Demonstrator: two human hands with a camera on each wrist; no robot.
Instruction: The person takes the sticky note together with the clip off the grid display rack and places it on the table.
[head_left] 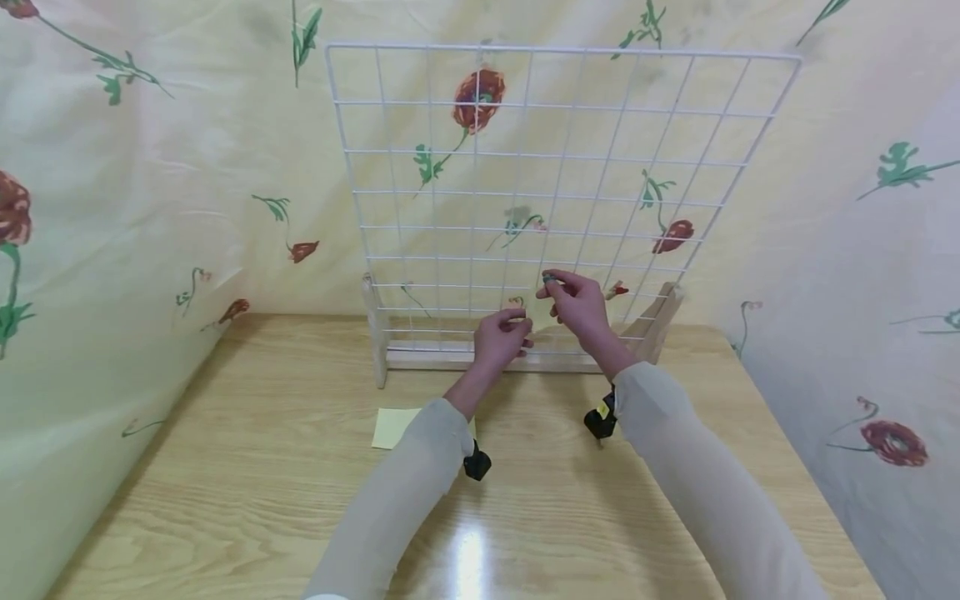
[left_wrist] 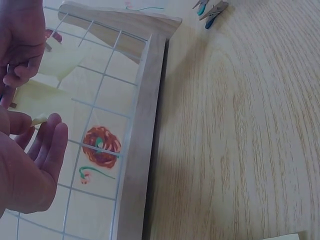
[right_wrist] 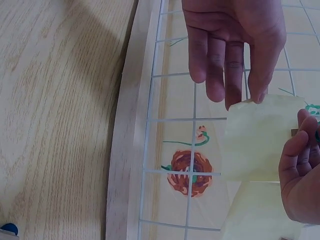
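Note:
A white wire grid (head_left: 450, 192) leans back in a wooden stand (head_left: 420, 360). My left hand (head_left: 501, 340) pinches the edge of a pale yellow paper sheet (right_wrist: 260, 140) in front of the lower grid, between thumb and fingers. To the right and higher, my right hand (head_left: 581, 308) holds a wooden clothespin (head_left: 549, 278) with a green end at the sheet's upper edge. The right wrist view shows that clothespin's wooden tip overlapping the sheet. Beside this sheet, a second yellow sheet (left_wrist: 59, 61) hangs on the grid with a clothespin (left_wrist: 48, 46) at its top.
A yellow paper (head_left: 390, 427) lies on the wooden table (head_left: 262, 467), partly under my left sleeve. Clothespins (left_wrist: 215, 14) with blue and teal ends lie right of centre, by the right forearm. Flowered cloth (head_left: 150, 167) encloses the back and sides.

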